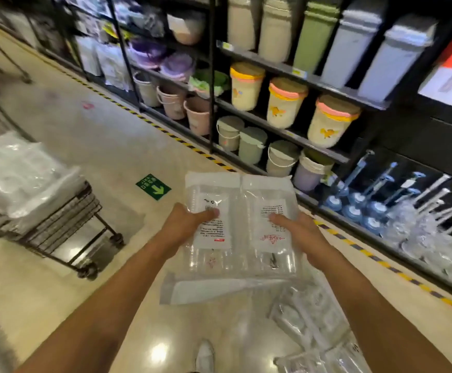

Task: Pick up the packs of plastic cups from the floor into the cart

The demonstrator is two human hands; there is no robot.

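Note:
Two clear packs of plastic cups [239, 224] with white labels lie side by side in front of me, held up between both hands. My left hand [183, 224] grips the left pack with the thumb on its label. On the right pack's edge my right hand [299, 234] grips, fingers over the label. More packs of plastic cups [311, 319] lie on the floor below and to the right. The wire cart [55, 211] stands at the left, with several clear packs [17, 170] piled in it.
A black shelf [286, 133] with buckets and bins runs along the right, bordered by a yellow-black floor stripe [381, 262]. A green arrow sticker [153, 186] marks the glossy floor. My white shoe [204, 356] shows at the bottom.

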